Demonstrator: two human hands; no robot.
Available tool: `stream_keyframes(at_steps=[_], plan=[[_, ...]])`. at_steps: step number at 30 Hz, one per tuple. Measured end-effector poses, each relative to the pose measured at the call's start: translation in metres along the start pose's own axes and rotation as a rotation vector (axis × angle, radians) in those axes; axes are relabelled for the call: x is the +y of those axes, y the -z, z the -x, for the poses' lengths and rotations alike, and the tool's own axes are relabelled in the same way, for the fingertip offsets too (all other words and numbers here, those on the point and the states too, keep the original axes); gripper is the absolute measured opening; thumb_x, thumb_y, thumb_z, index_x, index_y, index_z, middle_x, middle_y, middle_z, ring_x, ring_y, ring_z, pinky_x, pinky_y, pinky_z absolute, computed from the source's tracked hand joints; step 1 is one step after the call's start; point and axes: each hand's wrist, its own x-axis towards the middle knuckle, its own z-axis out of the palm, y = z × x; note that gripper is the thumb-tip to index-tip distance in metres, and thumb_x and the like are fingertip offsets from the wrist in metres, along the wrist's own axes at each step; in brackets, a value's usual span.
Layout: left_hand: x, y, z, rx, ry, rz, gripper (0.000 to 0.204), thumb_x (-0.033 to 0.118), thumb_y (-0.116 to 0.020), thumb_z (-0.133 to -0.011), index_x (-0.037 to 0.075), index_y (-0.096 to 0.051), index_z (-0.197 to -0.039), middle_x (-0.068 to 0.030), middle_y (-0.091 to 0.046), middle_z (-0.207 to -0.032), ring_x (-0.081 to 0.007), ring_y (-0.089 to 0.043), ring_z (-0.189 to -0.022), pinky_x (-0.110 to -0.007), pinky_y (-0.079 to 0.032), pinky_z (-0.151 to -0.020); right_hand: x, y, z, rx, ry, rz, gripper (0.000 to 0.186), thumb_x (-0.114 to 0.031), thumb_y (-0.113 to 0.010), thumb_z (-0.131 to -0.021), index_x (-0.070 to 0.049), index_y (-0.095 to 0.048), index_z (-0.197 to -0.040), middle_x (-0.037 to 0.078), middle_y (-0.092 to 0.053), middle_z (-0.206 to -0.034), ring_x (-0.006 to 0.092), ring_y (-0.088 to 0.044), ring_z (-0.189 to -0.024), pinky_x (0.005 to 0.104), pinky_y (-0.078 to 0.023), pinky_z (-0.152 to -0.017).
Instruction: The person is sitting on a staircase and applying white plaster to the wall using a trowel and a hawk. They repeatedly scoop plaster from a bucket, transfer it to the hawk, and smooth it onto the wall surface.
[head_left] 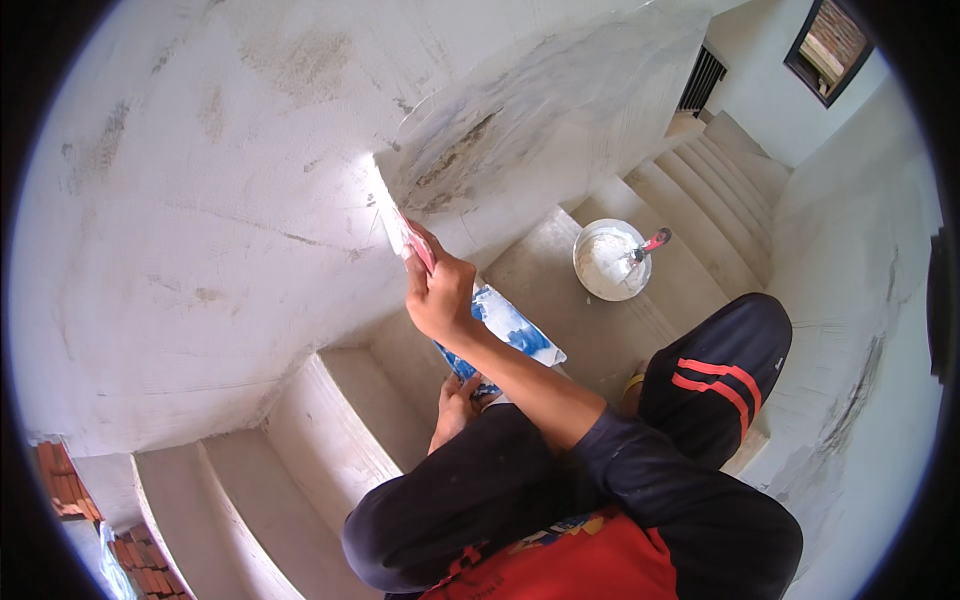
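My right hand (441, 292) reaches across my body and is closed on the reddish handle of a plastering trowel (388, 208). Its long blade, coated white, lies against the wall (250, 200) beside a greyer patch. Lower down, my left hand (458, 408) grips the near edge of a blue plastering board (515, 325) smeared with white paste. Part of that board is hidden behind my right forearm. To the right, a white bucket (583, 272) stands on the stairs, holding white paste. A scraper with a red and black handle (655, 240) leans in it.
I sit on a concrete staircase, with steps (350, 400) at lower left and more steps (705, 205) at upper right. My bent knees are close below the board. Reddish bricks (145, 565) are stacked at lower left. Another wall (860, 300) bounds the right side.
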Motion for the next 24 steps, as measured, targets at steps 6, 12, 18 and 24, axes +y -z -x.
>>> stream_keyframes(at_steps=[6, 12, 18, 24], plan=[[-0.005, -0.006, 0.000, 0.124, -0.031, 0.014, 0.028, 0.006, -0.050, -0.089, 0.000, -0.046, -0.116, -0.0124, -0.061, -0.102, -0.0240, -0.066, -0.079, -0.033, -0.058, -0.067, 0.019, 0.057, -0.034, 0.202, -0.073, 0.034, 0.017, -0.007, -0.053, -0.088, 0.006, -0.058, -0.098, 0.022, -0.062, -0.074, 0.0353, -0.064, -0.069, 0.0378, -0.048, -0.060], [-0.007, 0.009, -0.005, 0.094, -0.051, -0.018, 0.024, 0.003, -0.044, -0.092, -0.005, -0.043, -0.115, -0.0185, -0.061, -0.105, -0.0293, -0.066, -0.089, -0.036, -0.058, -0.076, 0.018, 0.093, -0.145, 0.329, -0.093, 0.233, 0.024, -0.007, -0.047, -0.090, 0.005, -0.056, -0.108, 0.022, -0.064, -0.083, 0.0329, -0.063, -0.075, 0.0398, -0.048, -0.068], [-0.006, 0.006, -0.005, 0.065, -0.027, -0.034, 0.025, 0.002, -0.044, -0.092, -0.004, -0.044, -0.116, -0.0171, -0.061, -0.106, -0.0277, -0.066, -0.088, -0.035, -0.058, -0.077, 0.044, 0.054, -0.174, 0.445, 0.181, 0.411, 0.032, -0.010, -0.050, -0.089, 0.007, -0.053, -0.117, 0.022, -0.065, -0.084, 0.0345, -0.065, -0.073, 0.0397, -0.050, -0.064], [-0.006, 0.002, -0.006, 0.035, 0.017, -0.039, 0.027, 0.003, -0.046, -0.091, -0.003, -0.043, -0.118, -0.0170, -0.060, -0.107, -0.0280, -0.065, -0.089, -0.036, -0.058, -0.075, 0.048, 0.041, -0.110, 0.257, 0.389, 0.282, 0.032, -0.005, -0.053, -0.087, 0.006, -0.055, -0.116, 0.021, -0.066, -0.093, 0.0304, -0.067, -0.078, 0.0355, -0.053, -0.063]])
